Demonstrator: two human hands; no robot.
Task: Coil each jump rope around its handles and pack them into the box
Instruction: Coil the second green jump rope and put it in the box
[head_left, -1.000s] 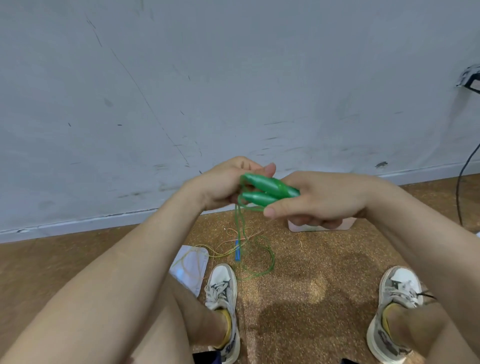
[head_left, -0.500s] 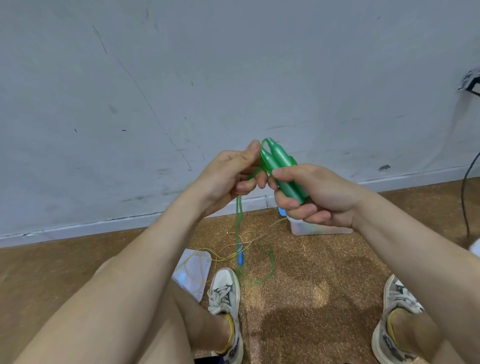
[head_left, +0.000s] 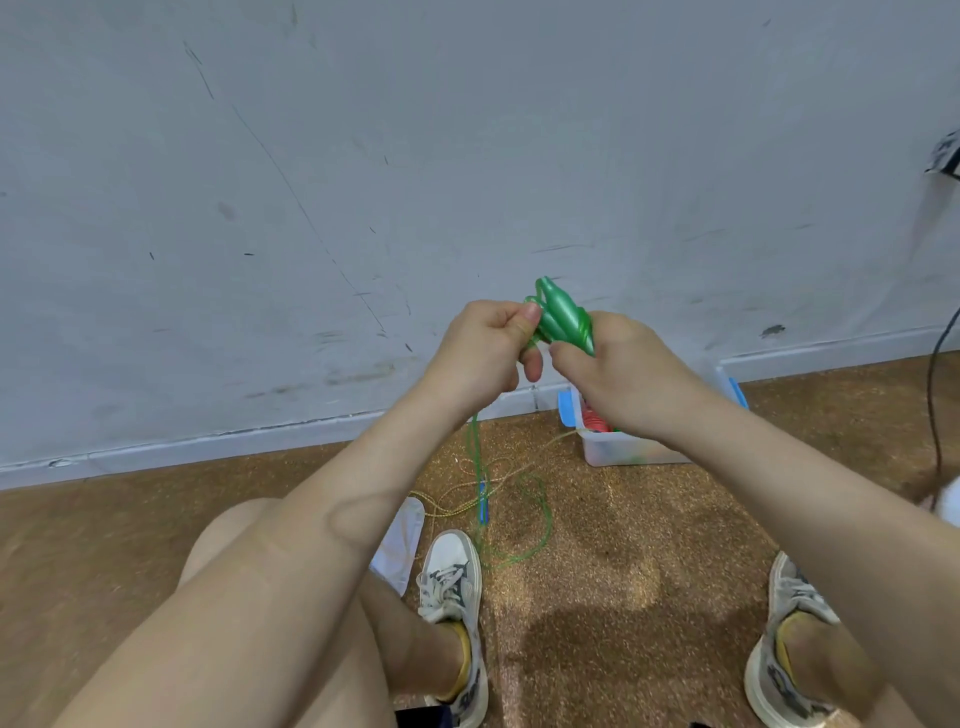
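Fingers of my left hand (head_left: 483, 353) curl in and pinch the green rope (head_left: 475, 447) right beside the two green handles (head_left: 563, 317). My right hand (head_left: 618, 374) grips those handles with thumb and curled fingers, their tips tilted up toward the wall. A turn of rope crosses them; the rest hangs to a loose loop on the floor. Behind my right wrist sits the clear box (head_left: 623, 454).

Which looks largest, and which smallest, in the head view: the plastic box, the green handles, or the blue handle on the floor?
1. plastic box, though the right arm hides part.
2. green handles, nearer the camera, so enlarged.
3. blue handle.
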